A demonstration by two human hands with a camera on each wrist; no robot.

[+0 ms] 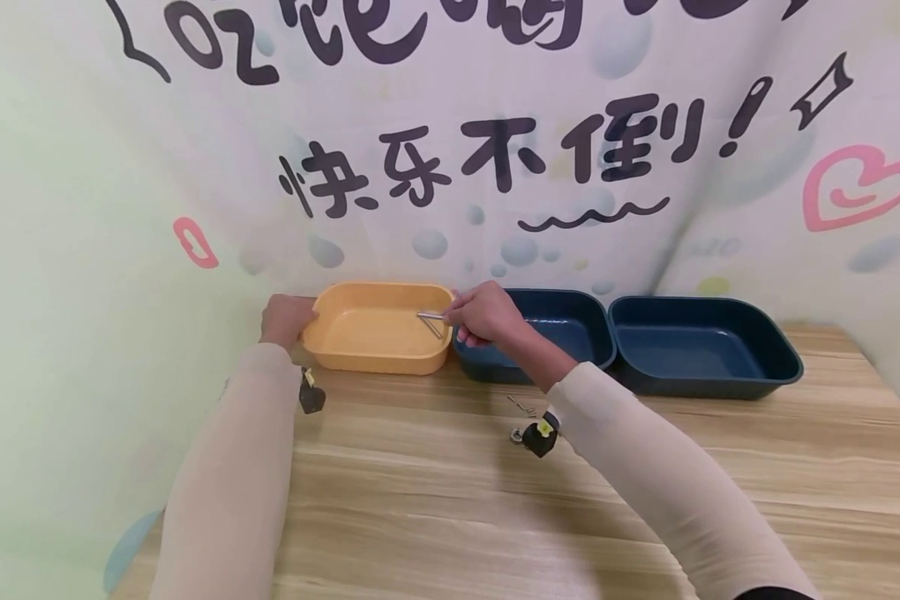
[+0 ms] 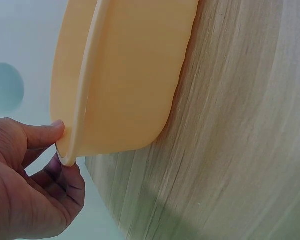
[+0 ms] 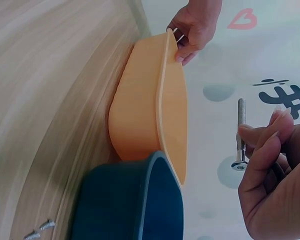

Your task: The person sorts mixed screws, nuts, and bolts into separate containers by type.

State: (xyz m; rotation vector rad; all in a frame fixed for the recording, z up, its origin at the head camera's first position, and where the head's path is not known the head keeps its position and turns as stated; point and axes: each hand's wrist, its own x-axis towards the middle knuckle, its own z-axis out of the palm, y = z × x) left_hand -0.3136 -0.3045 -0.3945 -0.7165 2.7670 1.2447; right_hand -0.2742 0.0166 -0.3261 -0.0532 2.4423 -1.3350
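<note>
Left hand (image 1: pixel 285 319) pinches rim of rounded pale-orange plastic tub (image 1: pixel 375 364), likely steadying it. Right hand (image 1: pixel 487 312) pinches long silver metal bolt (image 3: pixel 241 114) by shank, presumably for control; tub below fingertips.

a bare right hand (image 1: pixel 486 314) obstructs the middle oblong navy plastic tub (image 1: pixel 492 371). above the rightmost oblong navy plastic tub (image 1: pixel 705 387), room opens.
</note>
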